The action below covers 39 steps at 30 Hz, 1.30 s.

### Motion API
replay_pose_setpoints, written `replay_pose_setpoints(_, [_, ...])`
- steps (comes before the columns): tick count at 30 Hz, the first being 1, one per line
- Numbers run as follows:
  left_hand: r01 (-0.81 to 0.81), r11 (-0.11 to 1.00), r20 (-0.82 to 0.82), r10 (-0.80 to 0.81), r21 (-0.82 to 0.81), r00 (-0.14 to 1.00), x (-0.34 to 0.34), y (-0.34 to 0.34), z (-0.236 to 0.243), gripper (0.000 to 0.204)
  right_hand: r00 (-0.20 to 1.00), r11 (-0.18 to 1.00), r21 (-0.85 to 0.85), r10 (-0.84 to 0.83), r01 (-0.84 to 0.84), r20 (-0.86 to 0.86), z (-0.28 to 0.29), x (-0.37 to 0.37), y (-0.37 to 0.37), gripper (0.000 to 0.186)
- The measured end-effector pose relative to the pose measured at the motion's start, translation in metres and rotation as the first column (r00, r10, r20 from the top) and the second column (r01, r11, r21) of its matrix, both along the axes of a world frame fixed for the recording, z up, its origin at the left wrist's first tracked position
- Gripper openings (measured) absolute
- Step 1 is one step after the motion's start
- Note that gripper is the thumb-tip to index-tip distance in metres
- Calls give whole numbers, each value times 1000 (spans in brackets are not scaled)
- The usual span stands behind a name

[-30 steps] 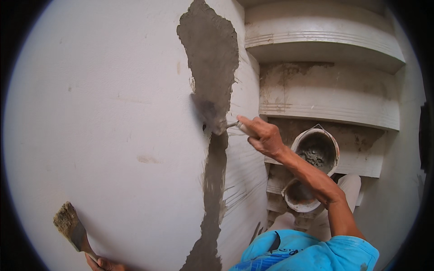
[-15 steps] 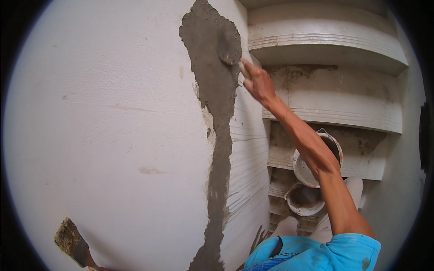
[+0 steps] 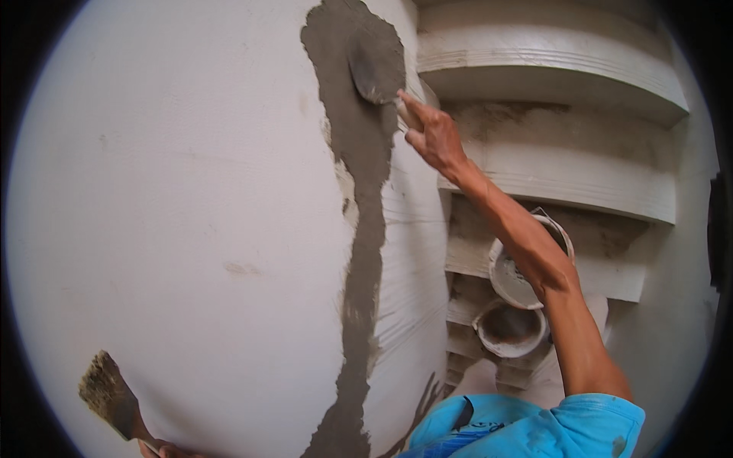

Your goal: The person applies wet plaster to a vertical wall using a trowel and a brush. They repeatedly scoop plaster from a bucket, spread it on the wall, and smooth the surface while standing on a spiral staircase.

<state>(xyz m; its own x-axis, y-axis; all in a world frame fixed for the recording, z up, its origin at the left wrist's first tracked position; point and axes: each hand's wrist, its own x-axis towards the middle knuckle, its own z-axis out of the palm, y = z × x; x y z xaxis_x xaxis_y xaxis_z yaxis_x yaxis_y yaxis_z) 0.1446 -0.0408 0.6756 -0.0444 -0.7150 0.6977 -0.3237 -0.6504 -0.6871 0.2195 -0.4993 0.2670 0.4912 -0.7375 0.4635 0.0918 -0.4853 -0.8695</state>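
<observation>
My right hand (image 3: 434, 137) is closed on the handle of a metal trowel (image 3: 372, 76), whose blade lies on the upper, widest part of a grey mortar patch (image 3: 360, 188) running up the white wall (image 3: 191, 191). At the lower left my left hand (image 3: 166, 449), mostly cut off by the picture's edge, grips a wide brush (image 3: 108, 388) crusted with mortar, held close to the wall.
Curved, stained white stair steps (image 3: 550, 162) fill the right side, beside a side wall (image 3: 663, 298). Two buckets (image 3: 509, 327) stand on the lower steps below my right arm, near my legs (image 3: 477, 378). Dark smears mark the wall's lower right part.
Since a second ago my right hand and trowel have moved up from the middle of the patch to its upper part, most recently slightly left. My left hand and brush have shifted slightly down.
</observation>
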Motion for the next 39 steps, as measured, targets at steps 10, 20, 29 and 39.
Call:
replay_pose_setpoints(10, [127, 989, -229, -143, -82, 963, 6, -11, -11, 47, 976, 765, 642, 173, -48, -134, -71, -241, 91, 65])
replay_pose_setpoints(20, [-207, 972, -819, 30, -109, 572, -52, 34, -48, 37, 969, 789, 574, -110, 221, -222, -129, -359, 108, 61])
replay_pose_setpoints(29, [21, 952, -762, 258, 306, -593, -111, 8, -330, 14, 967, 839, 501, -104, 210, -231, -123, -378, 123, 46])
replay_pose_setpoints(39, [553, 819, -862, 385, 154, -329, -135, -5, -688, 17, 937, 669, 661, -184, 340, -296, -120, -417, 175, 43])
